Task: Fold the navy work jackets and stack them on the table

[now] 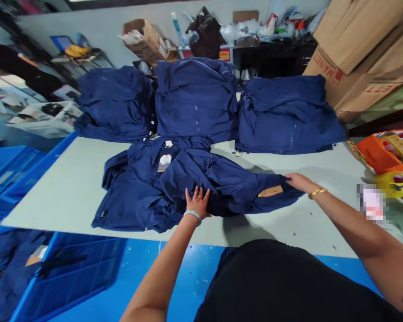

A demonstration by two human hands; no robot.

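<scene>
A navy blue jacket [201, 174] lies spread across the pale table, its collar toward the back. A white label and a printed tag [164, 162] show at its neck. My left hand [198, 203] rests on the jacket near its front edge, fingers spread and flat. Out to the right, my right hand [298, 182] pinches the end of a stretched sleeve [278, 181]. On that sleeve lies a brown paper tag [270, 191], close to the right hand.
Three stacks of navy garments, left [116, 103], middle [196, 100] and right [289, 114], line the table's back. Cardboard boxes [352, 76] rise at the back right. An orange box [383, 152] sits at the right. Blue crates [77, 273] stand at the left, one with navy garments.
</scene>
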